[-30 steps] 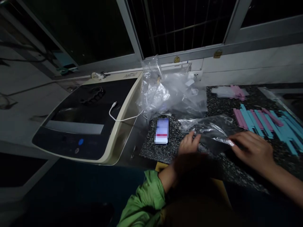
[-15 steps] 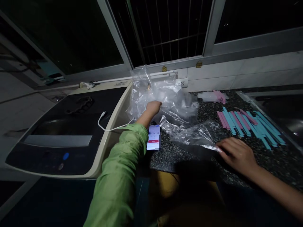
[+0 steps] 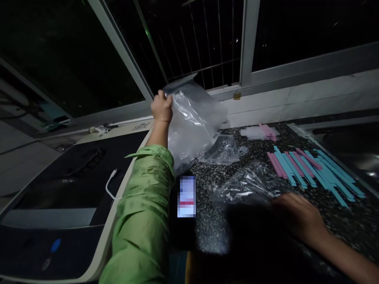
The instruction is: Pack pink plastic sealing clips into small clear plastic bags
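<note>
My left hand (image 3: pixel 162 106), below a green sleeve, is closed round the top of a large cloudy plastic bag (image 3: pixel 194 122) and holds it up off the counter near the window. My right hand (image 3: pixel 299 215) is low over the counter, its fingers closed on the edge of a thin clear plastic bag (image 3: pixel 245 185) that lies crumpled on the stone. Its fingertips are partly in shadow. Between the two bags, another small clear plastic bag (image 3: pixel 222 150) lies flat. Just right of my right hand are loose pink and turquoise strips (image 3: pixel 308 165).
A phone (image 3: pixel 186 197) with a lit screen lies on the speckled counter (image 3: pixel 210 221). To the left stands a washing machine (image 3: pixel 59 189) with a white cable (image 3: pixel 109 187) on its lid. Clear and pink pieces (image 3: pixel 257 132) lie at the back; a sink edge (image 3: pixel 325 146) is at right.
My left hand has lifted the large bag up and to the left, uncovering counter and a small clear bag. My right hand keeps hold of its clear bag. The view has shifted slightly.
</note>
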Motion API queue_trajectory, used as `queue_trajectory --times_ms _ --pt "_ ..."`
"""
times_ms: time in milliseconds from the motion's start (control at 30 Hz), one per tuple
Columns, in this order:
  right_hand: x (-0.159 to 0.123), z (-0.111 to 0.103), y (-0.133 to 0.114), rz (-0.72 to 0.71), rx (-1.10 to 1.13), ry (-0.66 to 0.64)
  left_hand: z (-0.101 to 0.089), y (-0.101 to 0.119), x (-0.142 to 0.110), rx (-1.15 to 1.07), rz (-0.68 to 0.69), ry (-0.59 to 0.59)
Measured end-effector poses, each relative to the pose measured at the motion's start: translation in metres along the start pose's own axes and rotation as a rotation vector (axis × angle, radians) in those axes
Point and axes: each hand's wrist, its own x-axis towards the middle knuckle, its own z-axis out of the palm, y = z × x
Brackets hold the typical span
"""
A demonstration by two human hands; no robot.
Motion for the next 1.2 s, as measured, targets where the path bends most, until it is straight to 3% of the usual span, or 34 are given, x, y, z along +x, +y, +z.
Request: queue_trajectory --times_ms 200,267,367,500,633,733,900,1033,1100,1200 --pt "0.005 0.007 0.001 0.031 0.003 -0.007 0.067 0.025 -0.031 0.111 0.043 -0.458" --pt "0.006 0.006 0.001 0.010 -0.020 -0.018 0.074 0.026 -0.033 0.125 0.058 -0.554" --pt "0.004 0.002 0.001 -0.019 -0.078 -0.041 0.065 0.017 -0.028 0.147 0.059 -0.609" --pt "0.000 -0.001 0.001 -0.054 -0.159 -0.042 0.036 0.007 -0.029 0.169 0.040 -0.505" --pt "-0.002 0.000 -0.003 -0.071 -0.216 -0.040 0.017 0.015 -0.054 0.143 0.113 -0.426" --pt "-0.004 -0.001 -0.007 -0.084 -0.230 -0.022 0.017 0.027 -0.078 0.127 0.206 -0.385" --pt "-0.009 -0.006 -0.009 -0.095 -0.245 -0.033 0.033 0.041 -0.105 0.041 0.262 -0.269" --pt "-0.012 -0.009 -0.007 -0.090 -0.245 -0.025 0.044 0.051 -0.101 -0.139 0.140 -0.331" --pt "-0.012 -0.009 -0.007 -0.083 -0.238 -0.027 0.045 0.053 -0.086 -0.324 0.026 -0.247" --pt "-0.013 -0.006 -0.006 -0.099 -0.234 -0.008 0.034 0.041 -0.052 -0.660 -0.231 -0.024"
